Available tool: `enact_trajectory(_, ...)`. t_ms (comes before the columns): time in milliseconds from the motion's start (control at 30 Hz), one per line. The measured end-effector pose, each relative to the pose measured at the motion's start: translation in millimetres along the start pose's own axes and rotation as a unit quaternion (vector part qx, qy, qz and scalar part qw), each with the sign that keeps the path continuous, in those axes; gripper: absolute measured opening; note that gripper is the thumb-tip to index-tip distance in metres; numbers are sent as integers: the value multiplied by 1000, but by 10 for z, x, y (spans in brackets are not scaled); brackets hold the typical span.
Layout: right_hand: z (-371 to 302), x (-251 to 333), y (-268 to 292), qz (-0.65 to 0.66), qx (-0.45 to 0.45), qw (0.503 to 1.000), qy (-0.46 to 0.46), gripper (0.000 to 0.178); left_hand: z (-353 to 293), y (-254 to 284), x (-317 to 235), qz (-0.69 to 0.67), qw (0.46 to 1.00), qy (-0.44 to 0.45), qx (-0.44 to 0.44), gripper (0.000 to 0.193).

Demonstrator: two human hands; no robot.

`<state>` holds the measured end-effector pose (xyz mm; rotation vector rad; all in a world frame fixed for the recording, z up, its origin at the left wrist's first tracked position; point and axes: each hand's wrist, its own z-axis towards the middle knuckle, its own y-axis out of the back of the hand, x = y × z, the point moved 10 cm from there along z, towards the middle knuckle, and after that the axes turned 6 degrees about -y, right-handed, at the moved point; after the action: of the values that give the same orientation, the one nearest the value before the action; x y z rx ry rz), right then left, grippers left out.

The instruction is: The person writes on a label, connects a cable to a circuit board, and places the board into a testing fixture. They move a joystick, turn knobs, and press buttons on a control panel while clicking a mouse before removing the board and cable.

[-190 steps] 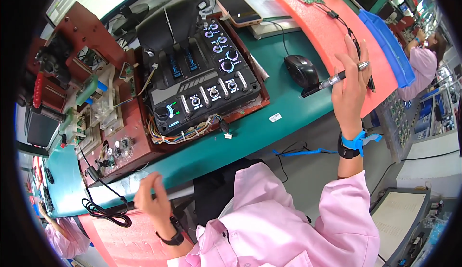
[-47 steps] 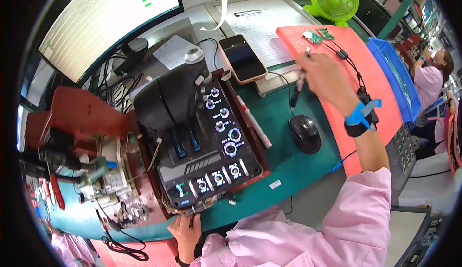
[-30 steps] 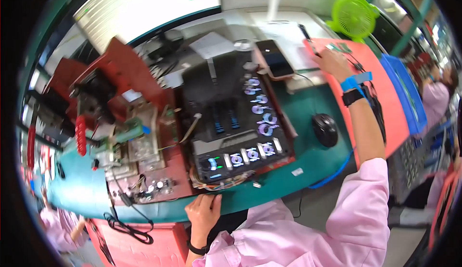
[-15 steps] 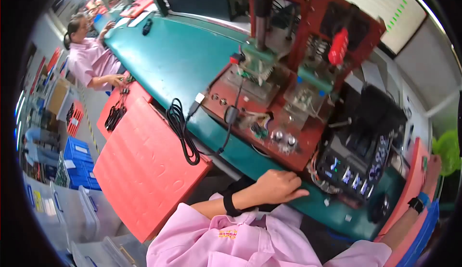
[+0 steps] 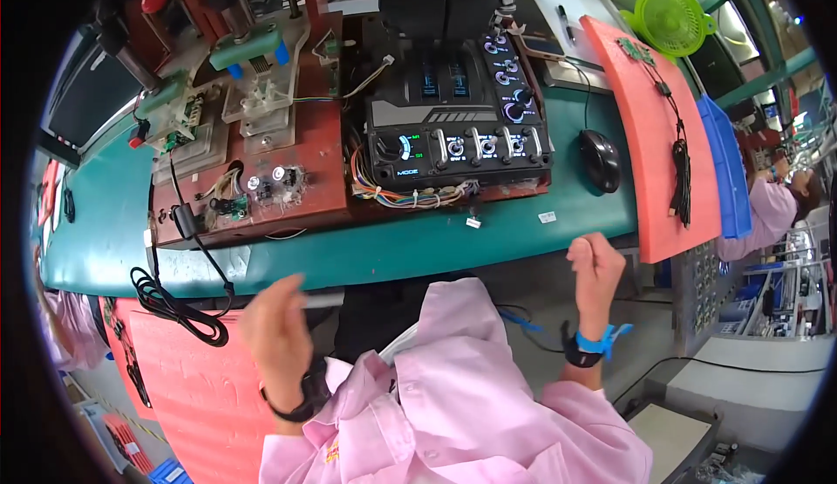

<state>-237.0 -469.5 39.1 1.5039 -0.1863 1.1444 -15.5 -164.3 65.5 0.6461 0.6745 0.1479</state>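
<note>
Black cable [image 5: 174,310] lies left of the left hand's [image 5: 277,344] half-curled, empty fingers; mouse [image 5: 600,161] beyond the right hand's [image 5: 596,279] loosely curled, empty ones.

A bright green fan [image 5: 669,18] with a round grille stood at the far right. A black mouse [image 5: 600,161] lay on the green-topped bench [image 5: 392,248], its cord running back toward a phone [image 5: 542,45]. A long blue tray [image 5: 725,170] stretched down the right side, with a co-worker [image 5: 763,209] in pink just past it. Another person [image 5: 77,331] in pink showed at the left rim, above a red slotted tray [image 5: 126,436] and a blue bin [image 5: 168,471].
</note>
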Motion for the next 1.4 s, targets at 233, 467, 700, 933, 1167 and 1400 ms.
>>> enact_trajectory(233, 112, 300, -301, -87, 31, 989, 112, 10, -459, 1291, 343, 149, 962, 117, -197, 14)
enact_trajectory(467, 234, 313, -497, -206, 90, 962, 156, 14, -520, 1229, 265, 182, 958, 106, -195, 15)
enact_trajectory(700, 246, 362, -610, -249, 141, 944, 166, 14, -295, 1150, 399, 176, 970, 113, -119, 13)
enact_trajectory(933, 246, 344, -654, -292, 135, 927, 193, 12, 132, 1227, 642, 362, 925, 91, -72, 17)
enact_trajectory(1167, 373, -199, -380, -13, 110, 991, 77, 5, 205, 1190, 987, 387, 920, 64, -8, 17)
enact_trajectory(1400, -308, 1003, -1125, 326, 323, 887, 54, 10, 13, 1288, 931, 383, 918, 104, 1, 23)
